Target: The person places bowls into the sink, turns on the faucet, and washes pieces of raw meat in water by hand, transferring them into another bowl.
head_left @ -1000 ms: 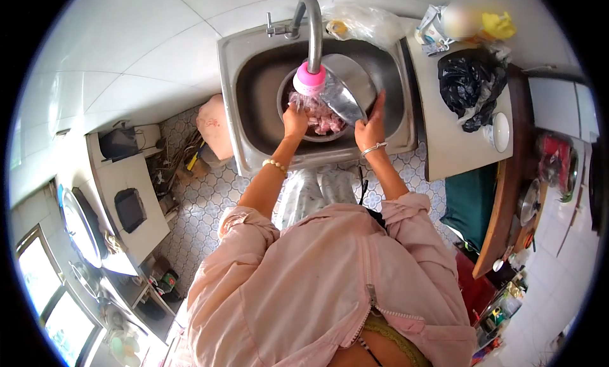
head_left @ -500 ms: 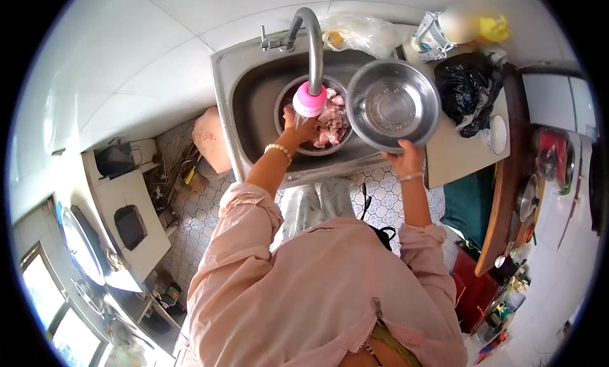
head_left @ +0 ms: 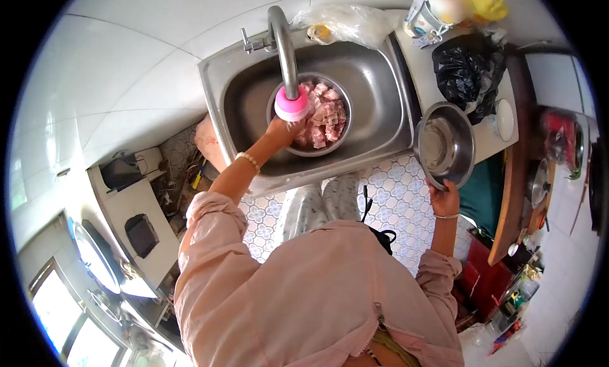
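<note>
My right hand (head_left: 445, 200) grips the rim of a metal bowl (head_left: 466, 138), which is tilted beyond the sink's right side. My left hand (head_left: 283, 133) reaches under the pink faucet head (head_left: 292, 105), at the left side of a second metal bowl (head_left: 344, 93). Chunks of raw meat (head_left: 328, 116) fill that second bowl, which rests in the sink. The faucet head and the meat cover the left fingers, so their pose is hidden.
The steel sink (head_left: 374, 148) has a curved faucet (head_left: 282, 43) at its back. Behind it lies a clear plastic bag (head_left: 355, 23). On the right counter (head_left: 415, 62) are a black plastic bag (head_left: 466, 72), a white bowl (head_left: 504, 119) and a patterned container (head_left: 425, 21).
My right hand has carried the metal bowl right and down, away from the sink, and tilted it. My left hand stays by the meat under the faucet. The view has shifted a little.
</note>
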A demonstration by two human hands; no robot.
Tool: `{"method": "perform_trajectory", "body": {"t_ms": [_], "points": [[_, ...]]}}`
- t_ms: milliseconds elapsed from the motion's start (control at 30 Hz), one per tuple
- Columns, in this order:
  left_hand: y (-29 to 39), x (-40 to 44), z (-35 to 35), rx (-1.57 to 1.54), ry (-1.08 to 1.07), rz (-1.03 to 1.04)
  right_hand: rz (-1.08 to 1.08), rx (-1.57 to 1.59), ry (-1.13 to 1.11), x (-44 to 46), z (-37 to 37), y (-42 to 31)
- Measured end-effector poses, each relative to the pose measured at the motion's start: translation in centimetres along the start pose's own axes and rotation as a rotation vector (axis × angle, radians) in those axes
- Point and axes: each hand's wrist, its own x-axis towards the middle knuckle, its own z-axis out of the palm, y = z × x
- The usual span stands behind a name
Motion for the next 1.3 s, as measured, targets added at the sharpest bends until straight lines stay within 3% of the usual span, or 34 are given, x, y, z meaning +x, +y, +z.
{"method": "perform_trajectory", "body": {"t_ms": [67,167,233,367,433,500,567,600,700,833,900,1000,1033,1100,1200,1267,1300], "points": [[0.2,-0.9,0.3,0.173,0.013,0.125,-0.060,0.005,0.019,1.0,-1.7,0.2],[4.1,0.1,-1.9,-0.214,-0.022,-0.163,-0.122,0.027,0.022,2.3,-3.6,-0.4],[6.0,2.2,-1.1,-0.167,0.076,0.011,-0.126,0.051,0.008,2.3,-3.1,-0.3],[7.9,5.9,-0.1,0.008,-0.083,-0.041,-0.045,0.256,0.054,0.1,1.2,1.3],[7.5,7.3,-0.1,0.106,-0.076,-0.132,0.216,-0.019,-0.263,-1.2,5.0,3.6],[6.2,8.8,0.2,0.118,-0.074,-0.171,0.281,-0.329,-0.311,0.0,9.8,4.9],[4.2,9.3,1.6,-0.066,0.055,-0.196,0.186,-0.762,-0.374,2.6,14.0,7.2],[3.5,8.6,1.8,-0.032,0.193,-0.121,0.164,-0.803,-0.362,4.6,15.2,8.6],[1.2,6.6,3.4,-0.031,0.143,0.012,0.065,-0.893,-0.338,11.1,17.4,13.2],[2.7,1.4,2.9,-0.137,0.139,0.052,-0.092,-1.188,-0.300,23.2,13.4,21.2],[4.3,0.2,0.8,-0.054,0.072,-0.041,-0.160,-1.336,-0.276,25.6,14.0,22.0],[6.0,1.3,-1.2,-0.164,0.026,-0.423,0.021,-1.162,-0.281,26.7,15.7,22.8],[6.0,2.4,-2.2,-0.161,0.024,-0.430,0.025,-1.160,-0.288,27.0,16.1,22.9],[5.4,4.2,-3.2,-0.489,0.109,-0.499,0.158,-1.213,-0.268,28.6,15.8,23.8],[3.9,6.3,-2.2,-0.530,-0.108,-0.722,0.227,-1.215,-0.282,31.5,14.3,26.6],[1.8,6.6,1.2,-0.489,-0.091,-0.693,0.215,-1.230,-0.265,29.7,16.3,25.6],[1.0,6.8,2.6,-0.458,0.081,-0.564,0.225,-1.231,-0.267,29.0,16.5,25.4]]}}
